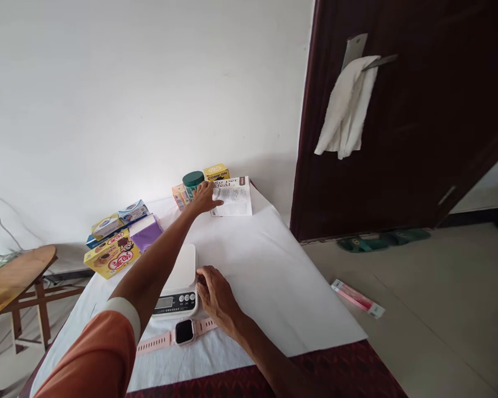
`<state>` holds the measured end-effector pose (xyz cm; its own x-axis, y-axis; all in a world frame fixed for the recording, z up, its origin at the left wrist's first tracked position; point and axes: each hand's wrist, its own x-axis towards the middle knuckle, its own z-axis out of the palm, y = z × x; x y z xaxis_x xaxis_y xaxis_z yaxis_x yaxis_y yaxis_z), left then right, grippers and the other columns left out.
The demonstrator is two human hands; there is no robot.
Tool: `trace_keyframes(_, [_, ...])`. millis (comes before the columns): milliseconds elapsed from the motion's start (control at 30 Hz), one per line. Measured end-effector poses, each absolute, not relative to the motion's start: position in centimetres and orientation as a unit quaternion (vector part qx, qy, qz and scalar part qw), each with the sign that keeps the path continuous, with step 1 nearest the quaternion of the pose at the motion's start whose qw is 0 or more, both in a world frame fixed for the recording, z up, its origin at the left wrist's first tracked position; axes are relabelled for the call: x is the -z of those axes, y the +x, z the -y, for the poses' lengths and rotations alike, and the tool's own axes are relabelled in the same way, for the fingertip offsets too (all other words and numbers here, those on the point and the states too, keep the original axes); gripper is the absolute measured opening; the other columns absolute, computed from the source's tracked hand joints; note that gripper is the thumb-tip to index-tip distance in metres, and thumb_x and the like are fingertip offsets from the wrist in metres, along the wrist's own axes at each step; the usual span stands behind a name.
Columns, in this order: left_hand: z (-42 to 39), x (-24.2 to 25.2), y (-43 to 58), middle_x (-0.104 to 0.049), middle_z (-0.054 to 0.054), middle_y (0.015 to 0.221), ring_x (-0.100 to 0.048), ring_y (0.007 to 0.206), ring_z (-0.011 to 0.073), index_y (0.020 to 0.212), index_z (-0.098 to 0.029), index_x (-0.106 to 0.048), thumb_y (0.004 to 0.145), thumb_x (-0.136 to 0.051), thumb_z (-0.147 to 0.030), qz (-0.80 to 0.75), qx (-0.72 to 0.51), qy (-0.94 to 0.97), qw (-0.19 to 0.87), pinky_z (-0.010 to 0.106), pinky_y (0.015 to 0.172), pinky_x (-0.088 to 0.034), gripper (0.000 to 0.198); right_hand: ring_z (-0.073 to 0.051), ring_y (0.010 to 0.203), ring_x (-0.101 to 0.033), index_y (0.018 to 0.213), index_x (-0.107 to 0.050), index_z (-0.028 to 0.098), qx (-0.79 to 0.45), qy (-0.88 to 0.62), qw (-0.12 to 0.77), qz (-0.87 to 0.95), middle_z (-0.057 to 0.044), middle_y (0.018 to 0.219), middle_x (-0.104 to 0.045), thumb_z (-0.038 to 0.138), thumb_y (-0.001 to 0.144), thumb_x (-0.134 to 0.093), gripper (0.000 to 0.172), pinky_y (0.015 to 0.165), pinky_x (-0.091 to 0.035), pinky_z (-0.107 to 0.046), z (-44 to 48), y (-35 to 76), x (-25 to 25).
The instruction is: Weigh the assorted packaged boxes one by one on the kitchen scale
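Note:
My left hand reaches across the table with its fingers apart. It is beside a clear jar with a green lid and in front of a white printed box; whether it touches either I cannot tell. My right hand has loosely bent fingers at the right edge of a white kitchen scale. Nothing shows between those fingers. My left forearm hides part of the scale's plate and its left side. A pink-strapped smartwatch lies in front of the scale.
Yellow, blue and purple boxes are grouped at the table's left. A yellow box and an orange box stand by the jar. Right of the table are a dark door, green slippers and a pink box on the floor.

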<state>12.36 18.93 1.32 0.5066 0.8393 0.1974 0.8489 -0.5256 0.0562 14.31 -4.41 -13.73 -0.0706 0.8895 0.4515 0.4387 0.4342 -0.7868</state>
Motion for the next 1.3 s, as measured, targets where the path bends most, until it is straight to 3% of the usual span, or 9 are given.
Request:
trace_keyframes(167, [-19.8, -1.7, 12.8, -0.042, 0.021, 0.143, -0.040, 0.133, 0.0424, 0.141, -0.020, -0.042, 0.074, -0.080, -0.056, 0.502, 0.078, -0.860, 0.045, 0.055, 0.106, -0.034, 0.085, -0.023, 0.099, -0.060, 0.107, -0.054, 0.022, -0.245, -0.479, 0.485, 0.690, -0.009, 0.108, -0.064, 0.007, 0.086, -0.050, 0.026, 0.091, -0.051, -0.039, 4.5, 14.3, 13.3])
trace_keyframes(467, [-20.7, -2.7, 13.7, -0.044, 0.024, 0.140, -0.039, 0.131, 0.0490, 0.128, -0.018, -0.051, 0.061, -0.086, -0.064, 0.510, 0.057, -0.856, 0.060, 0.058, 0.104, -0.033, 0.089, -0.022, 0.096, -0.061, 0.104, -0.054, 0.022, -0.241, -0.485, 0.487, 0.686, -0.008, 0.105, -0.064, 0.008, 0.085, -0.050, 0.024, 0.088, -0.051, -0.037, 4.5, 14.2, 13.3])
trace_keyframes(733, [-20.3, -2.5, 13.7, -0.047, 0.019, 0.142, -0.044, 0.132, 0.0413, 0.135, -0.020, -0.043, 0.067, -0.084, -0.052, 0.488, 0.056, -0.870, 0.049, 0.052, 0.106, -0.036, 0.086, -0.021, 0.096, -0.060, 0.105, -0.055, 0.023, -0.241, -0.487, 0.489, 0.683, -0.006, 0.105, -0.064, 0.006, 0.083, -0.052, 0.028, 0.089, -0.050, -0.037, 4.4, 14.1, 13.4])
trace_keyframes(1000, [-19.1, -3.4, 13.0, -0.055, 0.019, 0.133, -0.046, 0.129, 0.0453, 0.120, -0.021, -0.057, 0.056, -0.088, -0.061, 0.501, 0.060, -0.863, 0.007, 0.059, 0.107, -0.035, 0.082, -0.021, 0.096, -0.062, 0.105, -0.055, 0.023, -0.246, -0.480, 0.492, 0.684, -0.007, 0.106, -0.065, 0.007, 0.085, -0.051, 0.026, 0.088, -0.052, -0.036, 4.5, 14.3, 13.2])
trace_keyframes(1167, [-17.0, -3.1, 11.8, -0.065, 0.012, 0.124, -0.059, 0.116, 0.0324, 0.121, -0.020, -0.057, 0.074, -0.079, -0.056, 0.499, 0.109, -0.858, -0.053, 0.043, 0.096, -0.050, 0.063, -0.021, 0.094, -0.062, 0.106, -0.056, 0.023, -0.250, -0.476, 0.493, 0.684, -0.006, 0.106, -0.065, 0.007, 0.084, -0.052, 0.027, 0.088, -0.052, -0.036, 4.2, 14.4, 13.5])
trace_keyframes(1300, [-14.7, -4.5, 8.8, -0.069, 0.009, 0.114, -0.064, 0.103, 0.0288, 0.120, -0.019, -0.057, 0.078, -0.076, -0.056, 0.521, 0.192, -0.827, -0.091, 0.040, 0.086, -0.054, 0.059, -0.021, 0.093, -0.063, 0.107, -0.057, 0.022, -0.257, -0.470, 0.490, 0.687, -0.007, 0.106, -0.066, 0.010, 0.087, -0.051, 0.024, 0.086, -0.052, -0.036, 4.3, 14.6, 13.5])
